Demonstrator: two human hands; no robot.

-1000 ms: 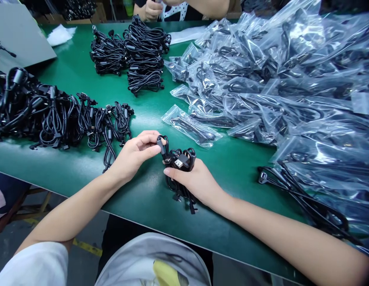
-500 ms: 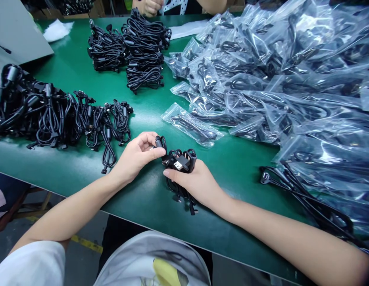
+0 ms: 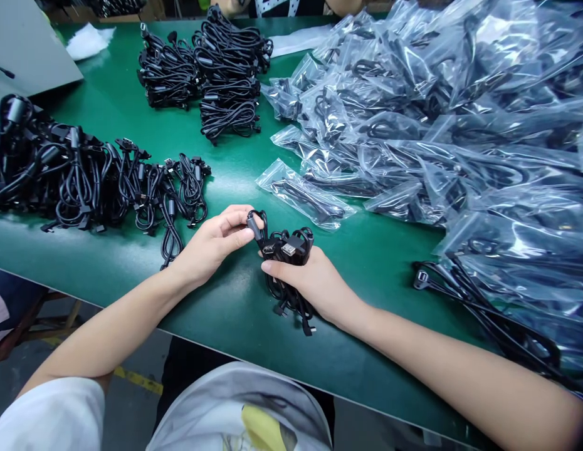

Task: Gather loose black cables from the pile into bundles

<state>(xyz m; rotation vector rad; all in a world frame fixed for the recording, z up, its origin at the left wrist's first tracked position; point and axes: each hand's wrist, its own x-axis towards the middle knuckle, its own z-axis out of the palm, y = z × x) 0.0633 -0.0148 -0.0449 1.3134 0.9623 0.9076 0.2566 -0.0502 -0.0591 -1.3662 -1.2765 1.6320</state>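
My right hand is wrapped round a bunch of coiled black cables, the thumb lying across the front. Metal USB plugs show at the top of the bunch, and small plugs hang out below. At the bunch's upper left, my left hand has its curled fingers behind one black cable with a thick cylindrical piece on it. The left thumb is at the near side of that piece; the exact contact of the fingertips is partly hidden. Both hands are just above the green table.
Loose coiled cables lie along the left; stacked cable bundles sit at the back. Clear bags with cables heap up on the right, one bag nearest my hands. Unbagged cables lie at right. Another person is opposite.
The bunch has tilted slightly, turning its USB plugs more into view. My left thumb has drawn back a little along the cable. The other person's hands have shifted.
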